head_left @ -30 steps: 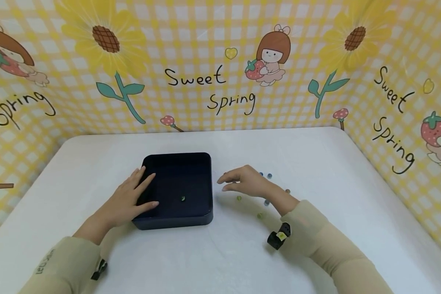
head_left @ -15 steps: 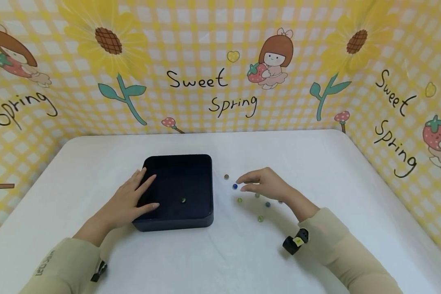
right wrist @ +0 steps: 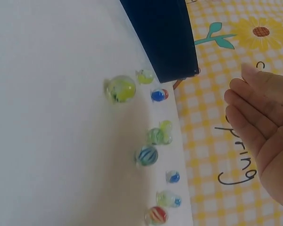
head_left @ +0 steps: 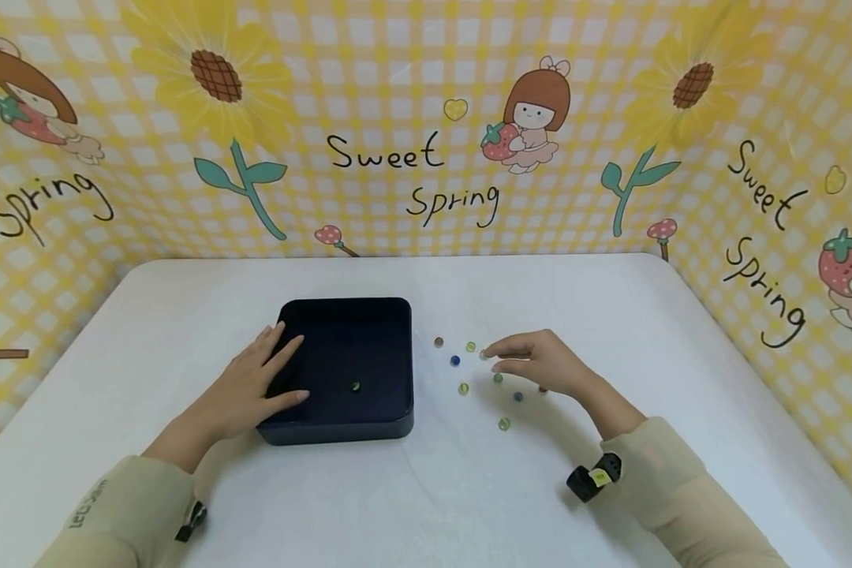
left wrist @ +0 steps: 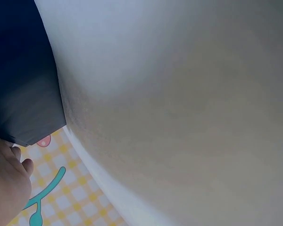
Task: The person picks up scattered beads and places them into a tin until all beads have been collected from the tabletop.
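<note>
Left hand [head_left: 244, 386] is resting over the left rim of the dark tray [head_left: 334, 432], fingers spread apart, thumb and index reaching over its inside. One green marble [head_left: 356, 386] is sitting on the tray floor, near and right of centre. Right hand [head_left: 543, 367] is hovering to the right of the tray, thumb and index standing apart, palm looking bare in the right wrist view. Loose marbles are lying on the white table [head_left: 334, 505] right of the tray: brownish one [head_left: 439, 341] and blue one [head_left: 455, 360] are sitting nearest its wall, yellow-green one [head_left: 464, 389] just beyond, red-brown one [head_left: 543, 388] farther off, partly hidden under the hand. A pale marble [head_left: 483, 355] is showing at the index tip; can't tell if they're touching. Yellow checked backdrop [head_left: 376, 87] is hanging behind the tray.
</note>
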A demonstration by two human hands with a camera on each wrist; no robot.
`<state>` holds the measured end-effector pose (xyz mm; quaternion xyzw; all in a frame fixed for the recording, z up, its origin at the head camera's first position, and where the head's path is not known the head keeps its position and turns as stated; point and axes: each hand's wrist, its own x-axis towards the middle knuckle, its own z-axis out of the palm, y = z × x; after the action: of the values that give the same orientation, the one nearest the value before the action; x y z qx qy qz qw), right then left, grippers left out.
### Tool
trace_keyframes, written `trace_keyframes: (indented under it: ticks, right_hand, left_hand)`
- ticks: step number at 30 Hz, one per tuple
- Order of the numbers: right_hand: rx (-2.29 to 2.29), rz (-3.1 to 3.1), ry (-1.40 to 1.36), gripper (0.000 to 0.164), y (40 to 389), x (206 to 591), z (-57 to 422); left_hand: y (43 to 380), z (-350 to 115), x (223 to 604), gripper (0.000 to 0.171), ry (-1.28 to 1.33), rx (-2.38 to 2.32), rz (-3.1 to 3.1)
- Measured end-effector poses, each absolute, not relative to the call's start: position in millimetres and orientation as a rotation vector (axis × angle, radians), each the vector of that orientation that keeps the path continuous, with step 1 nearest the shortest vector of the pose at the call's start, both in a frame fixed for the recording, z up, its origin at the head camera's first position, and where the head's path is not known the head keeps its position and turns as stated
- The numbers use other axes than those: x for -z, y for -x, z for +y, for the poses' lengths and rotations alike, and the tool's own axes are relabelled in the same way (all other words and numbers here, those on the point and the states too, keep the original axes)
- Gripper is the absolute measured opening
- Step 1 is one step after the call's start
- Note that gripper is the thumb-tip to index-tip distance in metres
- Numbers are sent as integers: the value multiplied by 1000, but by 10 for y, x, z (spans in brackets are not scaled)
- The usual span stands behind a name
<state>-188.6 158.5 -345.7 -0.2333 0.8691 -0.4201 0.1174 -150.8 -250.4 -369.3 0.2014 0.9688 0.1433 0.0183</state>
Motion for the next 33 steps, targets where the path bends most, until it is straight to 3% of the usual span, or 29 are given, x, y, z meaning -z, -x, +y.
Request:
trace_keyframes:
  ticks: [18,33]
  right_hand:
    - [1340,2581,508,32,1855,3488,1954]
    - [1285,2683,483,28,1863,3586,2162]
  left_hand:
    - [1498,-2479,3679,79,-630,-459,3024]
    - [1508,-2485,3677,78,-644,-452,3023]
